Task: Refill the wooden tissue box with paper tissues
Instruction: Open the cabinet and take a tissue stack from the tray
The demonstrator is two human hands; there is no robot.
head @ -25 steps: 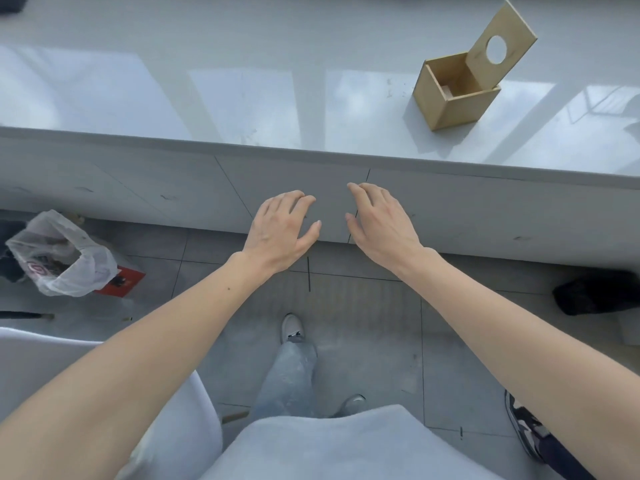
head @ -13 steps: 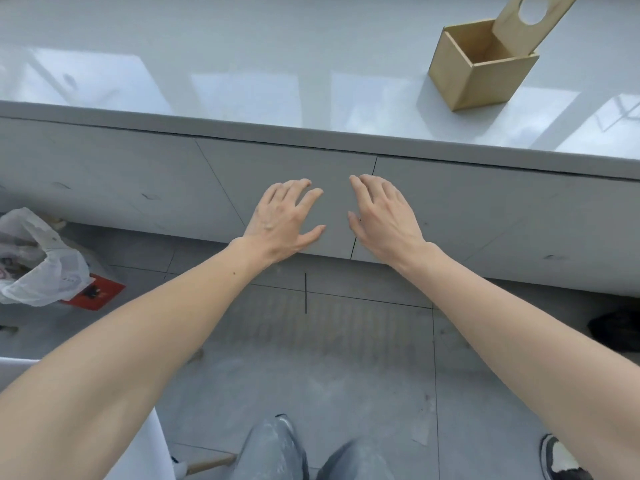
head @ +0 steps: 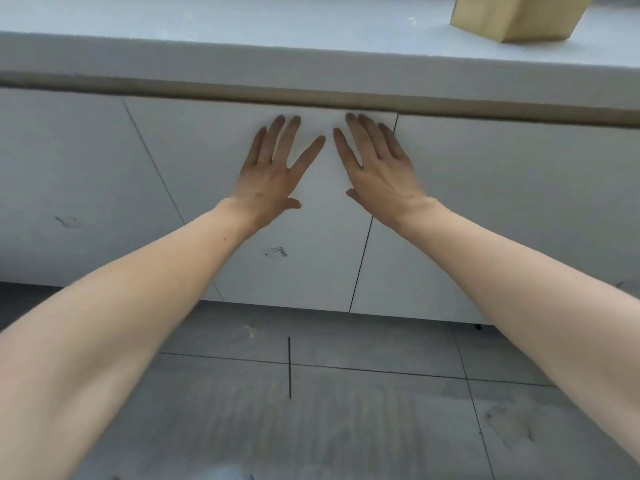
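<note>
Reaching nearer than before, left hand [head: 268, 178] and right hand [head: 379, 174] spread empty against cabinet door [head: 311, 237].

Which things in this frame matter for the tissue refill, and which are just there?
Job-related:
- light wooden tissue box on the white countertop, only its lower part in frame
- left hand and right hand, both open with fingers spread, on or just off the white cabinet door panel (contact unclear)

Just there:
- small barcode sticker on that panel
- grey tiled floor

No tissues visible.
</note>
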